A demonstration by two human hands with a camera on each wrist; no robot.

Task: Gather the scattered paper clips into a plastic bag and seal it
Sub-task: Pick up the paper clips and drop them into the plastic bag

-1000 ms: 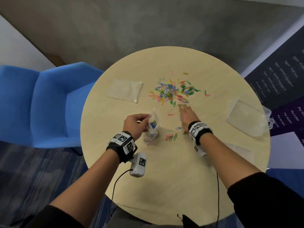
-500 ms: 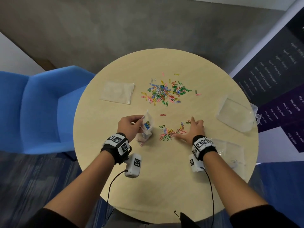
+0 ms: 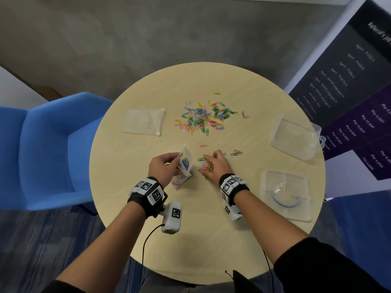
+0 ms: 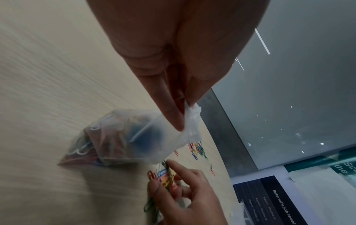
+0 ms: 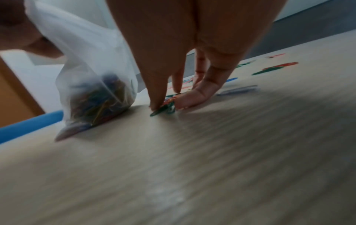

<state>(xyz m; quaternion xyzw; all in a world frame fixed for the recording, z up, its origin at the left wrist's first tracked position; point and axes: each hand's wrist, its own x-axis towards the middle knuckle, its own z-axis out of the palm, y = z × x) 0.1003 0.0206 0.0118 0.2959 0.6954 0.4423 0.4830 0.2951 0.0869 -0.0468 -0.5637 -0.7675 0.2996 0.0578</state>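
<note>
Round and pale, one wooden table [image 3: 211, 240] carries everything, with one blue chair [image 3: 48, 149] off beyond the left hand. That left hand [image 3: 161, 168] pinches the rim of one small plastic bag [image 3: 186, 163] between thumb and fingers [image 4: 173, 115], so the bag stands on the wood with its mouth up and coloured clips already inside. Just beside it, the right hand [image 3: 218, 166] curls its fingertips [image 5: 159, 100] down around a small cluster of paper clips [image 3: 206, 166], pinching them against the table. Two clips [image 3: 237, 153] lie just past the right hand's far side, and a single pink clip [image 3: 203, 146] lies ahead between the hands. Farther ahead sits the main scatter of paper clips [image 3: 203, 119], too many and too tangled to count. Three more clear flat bags lie around: one [image 3: 142, 122] ahead of the left hand, two [image 3: 295, 141] [image 3: 286, 194] out past the right.
</note>
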